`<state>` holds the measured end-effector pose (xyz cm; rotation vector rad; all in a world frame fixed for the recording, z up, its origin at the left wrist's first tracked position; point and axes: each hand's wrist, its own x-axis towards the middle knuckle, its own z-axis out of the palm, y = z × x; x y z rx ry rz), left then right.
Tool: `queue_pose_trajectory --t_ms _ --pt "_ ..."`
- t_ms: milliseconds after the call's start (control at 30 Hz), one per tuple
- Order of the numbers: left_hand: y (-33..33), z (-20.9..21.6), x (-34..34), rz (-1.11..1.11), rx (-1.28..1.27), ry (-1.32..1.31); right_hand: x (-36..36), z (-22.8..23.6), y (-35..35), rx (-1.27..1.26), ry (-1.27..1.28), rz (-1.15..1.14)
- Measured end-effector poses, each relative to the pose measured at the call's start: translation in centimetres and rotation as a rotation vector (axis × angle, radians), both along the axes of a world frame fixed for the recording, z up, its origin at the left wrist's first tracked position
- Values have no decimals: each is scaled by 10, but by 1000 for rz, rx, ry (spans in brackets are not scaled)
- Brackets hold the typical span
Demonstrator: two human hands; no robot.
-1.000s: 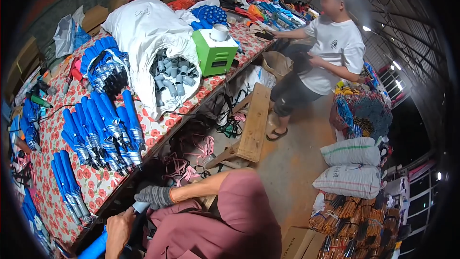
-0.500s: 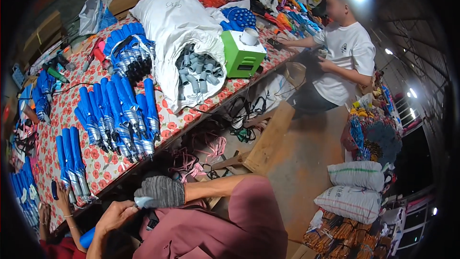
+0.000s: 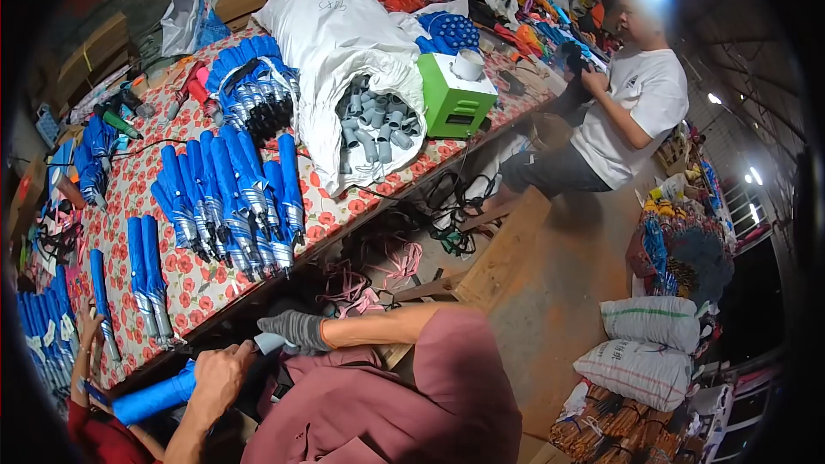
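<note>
My left hand, bare, is closed around the end of a folded blue umbrella that extends to the lower left. My right hand, in a dark grey knit glove, grips a light grey plastic tube piece. This piece meets the umbrella's dark end just beyond my left fingers; how far they overlap cannot be told. Both hands are low, in front of the table edge. Similar grey tube pieces fill the mouth of a white sack on the table.
Folded blue umbrellas lie in bunches on the flower-patterned tablecloth. Beside the sack stands a green and white machine. Another person's hand is at far left; a person in white sits beyond a wooden bench.
The blue umbrella in my left hand has come further into view at the lower left. One tabletop umbrella now lies apart from its pair. The person in white has drawn a hand back from the table.
</note>
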<state>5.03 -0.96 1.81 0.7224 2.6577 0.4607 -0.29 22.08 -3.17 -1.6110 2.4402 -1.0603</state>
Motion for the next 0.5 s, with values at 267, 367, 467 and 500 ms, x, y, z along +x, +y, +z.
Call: queue_pose_trajectory --t_ms 267,367,467,500 --pt "-18 6 -2 229 303 -641 -7 3 -4 -1 221 5" --pt "3 2 14 -52 -143 342 -8 7 -6 -19 252 -28" --pt "-26 2 -5 45 119 -163 -8 10 -6 -42 285 -52" --pt "-38 1 -10 97 252 -422 -9 11 -7 -49 292 -53"
